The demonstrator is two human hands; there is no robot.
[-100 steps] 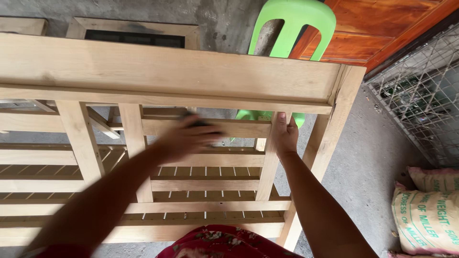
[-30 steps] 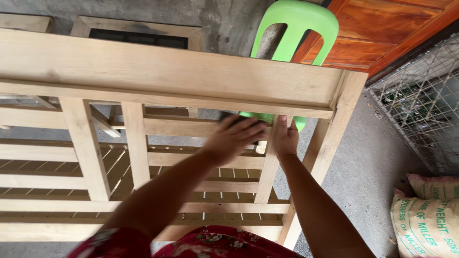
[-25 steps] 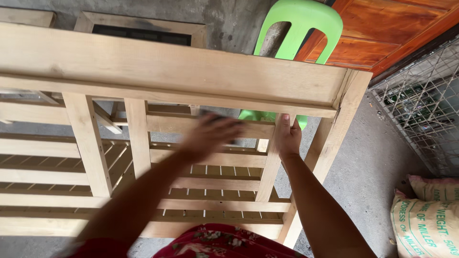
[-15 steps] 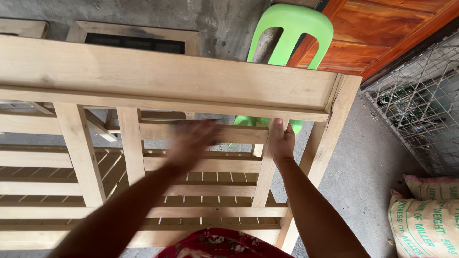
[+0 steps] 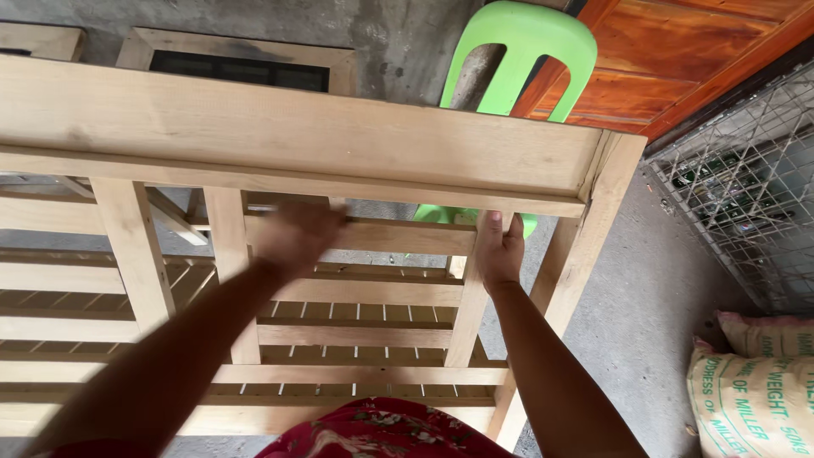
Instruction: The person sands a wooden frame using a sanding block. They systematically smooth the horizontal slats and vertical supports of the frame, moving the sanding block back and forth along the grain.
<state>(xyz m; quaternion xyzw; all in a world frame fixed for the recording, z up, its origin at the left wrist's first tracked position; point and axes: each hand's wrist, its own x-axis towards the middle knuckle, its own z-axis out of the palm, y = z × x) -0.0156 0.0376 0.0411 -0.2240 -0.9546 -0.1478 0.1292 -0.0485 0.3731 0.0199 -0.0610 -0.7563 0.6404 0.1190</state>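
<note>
— What is filling the view?
— A bare wooden frame (image 5: 297, 144) is standing on the concrete floor (image 5: 661, 305); a green plastic chair (image 5: 521, 51) is sitting behind it; a printed sack (image 5: 750, 399) is lying at the right.
— And the hands?
— The right hand (image 5: 500, 250) is gripping an upright slat (image 5: 471, 297), fingers clamped around it; the left hand (image 5: 297, 237) is lying blurred on the cross rail (image 5: 381, 237), so I cannot tell how its fingers are sitting.

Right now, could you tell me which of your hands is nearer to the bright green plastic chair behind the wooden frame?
Right. The right hand grips an upright slat just below the green chair; the blurred left hand is farther left on the rail.
</note>
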